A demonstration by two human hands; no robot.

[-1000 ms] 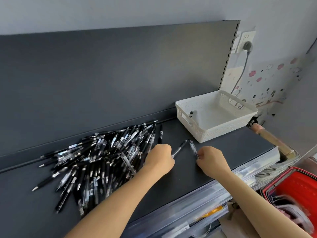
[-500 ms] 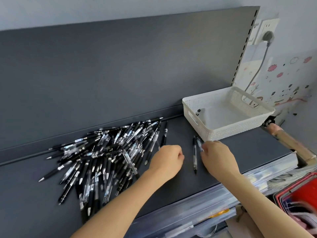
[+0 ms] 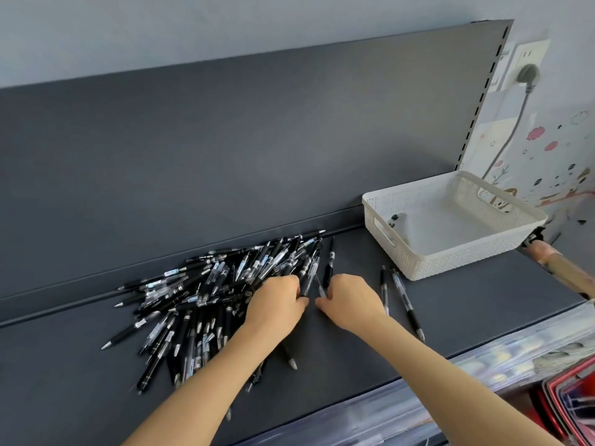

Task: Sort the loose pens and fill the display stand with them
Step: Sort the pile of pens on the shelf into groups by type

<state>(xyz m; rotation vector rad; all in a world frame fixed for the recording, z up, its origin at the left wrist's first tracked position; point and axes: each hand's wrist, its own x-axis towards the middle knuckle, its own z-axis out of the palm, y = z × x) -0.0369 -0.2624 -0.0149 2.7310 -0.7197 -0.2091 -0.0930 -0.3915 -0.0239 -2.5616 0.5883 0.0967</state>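
Note:
A heap of loose black and clear pens (image 3: pixel 206 294) lies on the dark shelf (image 3: pixel 354 355), left of centre. My left hand (image 3: pixel 277 305) is at the heap's right edge, its fingers curled round a black pen (image 3: pixel 306 281) there. Just to its right, my right hand (image 3: pixel 351 300) pinches a thin clear pen (image 3: pixel 320 288) at its fingertips. Two pens (image 3: pixel 404 299) lie side by side on the bare shelf right of my right hand, apart from the heap. No display stand is in view.
A white perforated basket (image 3: pixel 450 262) stands at the shelf's back right, with a small black item (image 3: pixel 393 218) inside. The dark back panel (image 3: pixel 225 140) rises behind. A red basket (image 3: pixel 576 400) and clear-fronted bins (image 3: pixel 483 358) sit below the shelf's front edge.
My right hand left the two pens lying side by side and moved left to the heap. My left hand reached forward into the heap's right edge. The camera view shifted.

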